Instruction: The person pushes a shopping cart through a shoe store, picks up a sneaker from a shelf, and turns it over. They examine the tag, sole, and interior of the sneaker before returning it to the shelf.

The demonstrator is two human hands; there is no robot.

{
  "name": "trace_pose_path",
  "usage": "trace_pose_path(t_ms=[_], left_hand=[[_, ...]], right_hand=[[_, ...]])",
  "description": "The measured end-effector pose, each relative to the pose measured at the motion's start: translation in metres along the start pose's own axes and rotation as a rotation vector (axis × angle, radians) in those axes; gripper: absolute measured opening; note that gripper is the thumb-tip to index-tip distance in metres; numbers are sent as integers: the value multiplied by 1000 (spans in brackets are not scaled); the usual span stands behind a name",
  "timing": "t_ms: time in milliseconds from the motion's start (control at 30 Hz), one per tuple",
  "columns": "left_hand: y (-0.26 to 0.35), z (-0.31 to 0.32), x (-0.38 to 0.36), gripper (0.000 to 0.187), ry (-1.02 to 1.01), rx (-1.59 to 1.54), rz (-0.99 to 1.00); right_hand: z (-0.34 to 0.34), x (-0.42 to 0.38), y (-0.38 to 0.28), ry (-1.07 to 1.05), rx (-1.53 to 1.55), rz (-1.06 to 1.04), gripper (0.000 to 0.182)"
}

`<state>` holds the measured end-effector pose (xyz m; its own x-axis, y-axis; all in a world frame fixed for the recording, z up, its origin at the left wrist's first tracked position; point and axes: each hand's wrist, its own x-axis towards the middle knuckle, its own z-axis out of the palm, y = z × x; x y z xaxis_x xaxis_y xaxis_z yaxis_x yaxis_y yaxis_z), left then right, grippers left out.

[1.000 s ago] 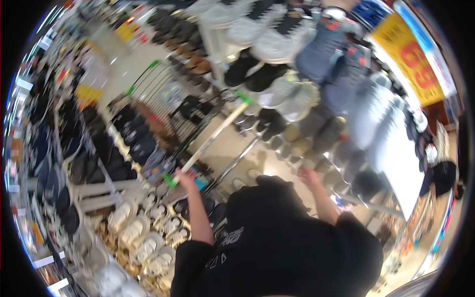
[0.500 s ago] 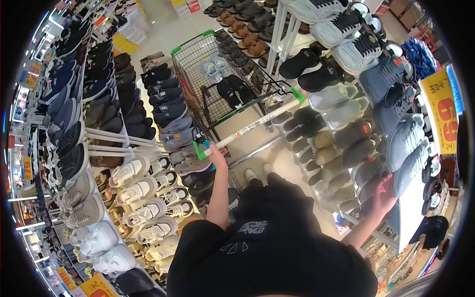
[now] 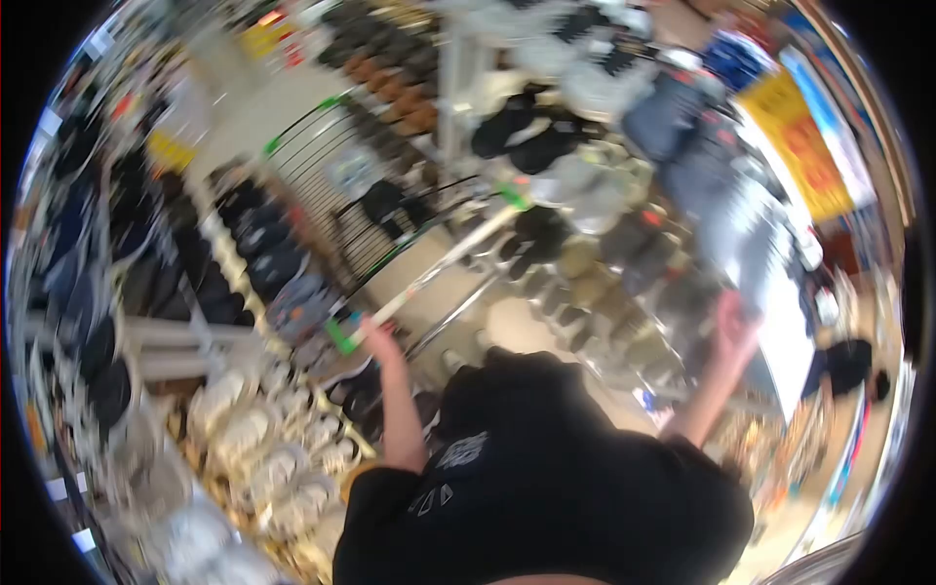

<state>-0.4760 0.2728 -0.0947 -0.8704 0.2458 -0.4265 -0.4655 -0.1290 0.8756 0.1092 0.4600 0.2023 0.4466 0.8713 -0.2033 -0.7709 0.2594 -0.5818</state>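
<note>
Our left hand (image 3: pixel 376 334) gripped the handle (image 3: pixel 448 261) of the cart (image 3: pixel 312 166) ahead; our right hand (image 3: pixel 733 330) was near the grey shoes (image 3: pixel 729 222), though blur hid whether it held anything. We judged it a one-handed reach; any next move called for a steady cart.

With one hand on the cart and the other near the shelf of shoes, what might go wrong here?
The left hand holds the handle near one end, so the cart could veer into the dark shoes alongside. The right hand is near the grey shoes and might knock one down; blur hides whether it touches them.
</note>
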Motion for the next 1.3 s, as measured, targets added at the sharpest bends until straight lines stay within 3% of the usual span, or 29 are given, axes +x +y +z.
trace_pose_path(t_ms=[33,100,167,233,300,400,433,500,567,633,700,767,800,867,1000,1133,1200,1267,1300], left_hand=[[-2,-3,5,38,6,23,2],[4,-4,6,46,19,115,75],[20,11,-11,49,60,112,74],[16,16,-9,53,53,111,106],[19,14,-9,56,0,116,98],[21,11,-7,58,-35,146,75],[19,11,-4,57,-36,125,67],[25,14,-8,59,-54,104,44],[33,20,-17,60,-68,87,18],[50,30,-42,66,-35,-185,-420],[42,31,-60,76,-208,-329,-551],[48,56,-84,62,-434,-204,-705],[51,75,-94,50,-598,-161,-678],[125,136,-169,41,-889,-191,-530],[258,197,-270,37,-1629,-330,-27],[338,226,-340,45,-2150,-768,-123],[367,230,-369,45,-2092,-818,-163],[329,243,-366,64,-1976,-1419,-207],[326,243,-366,62,-2017,-1604,-213]], right_hand=[[33,-29,5,165,-21,-4,51],[14,-24,9,46,-58,-93,52],[37,-43,12,149,-55,-89,53],[53,-49,21,253,-166,-222,56],[34,-41,14,178,-252,-290,64],[35,-54,-1,113,-236,-119,76],[26,-48,-7,99,-159,9,71],[16,-40,-13,-20,-276,-47,59],[16,-41,-14,72,-257,-174,53],[21,-49,-17,177,-211,-301,43],[21,-60,-15,175,-215,-328,43],[11,-62,-13,164,-237,-327,48],[12,-64,-12,168,-231,-300,49],[14,-64,-7,199,-242,-284,53],[13,-63,2,132,-247,-299,55],[15,-65,2,140,-229,-326,55],[14,-64,4,157,-213,-335,54],[-12,-49,-2,92,-181,-260,57],[-7,-50,-1,118,-183,-284,58]])
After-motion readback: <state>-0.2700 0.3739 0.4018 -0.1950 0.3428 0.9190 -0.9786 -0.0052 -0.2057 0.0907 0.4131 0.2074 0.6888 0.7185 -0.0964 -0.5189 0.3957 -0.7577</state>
